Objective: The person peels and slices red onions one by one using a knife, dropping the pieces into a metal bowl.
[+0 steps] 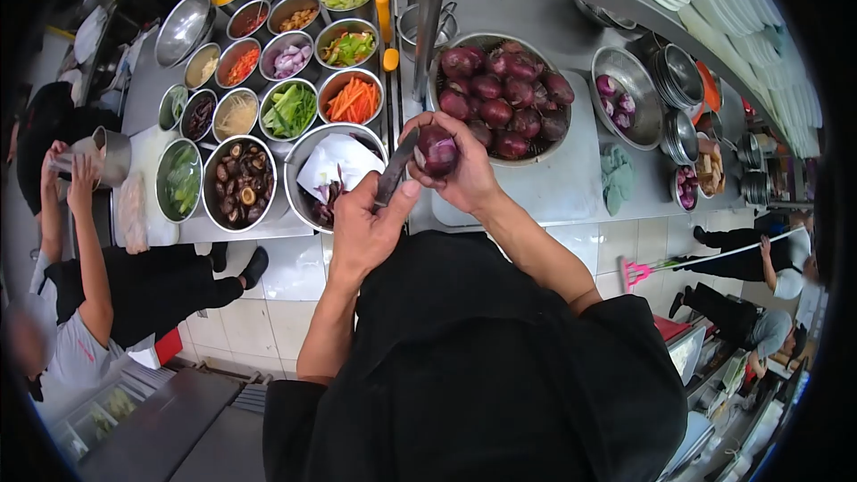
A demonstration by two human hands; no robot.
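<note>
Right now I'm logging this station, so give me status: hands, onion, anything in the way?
Left hand gripping knife. Right hand holding red onion, close to the knife. Nothing plainly in the way; onion pile sits just beyond.

Left hand (355, 225) gripping knife (395, 170), right hand (470, 171) holding red onion (437, 152); bowl (538, 154) of onions (496, 113) beyond

The onion (439, 152), round and dark purple with a paler patch, is held off the near left edge of the bowl (539, 155). The knife (394, 171), dark-bladed and slanting upward, is farther left of the bowl.
</note>
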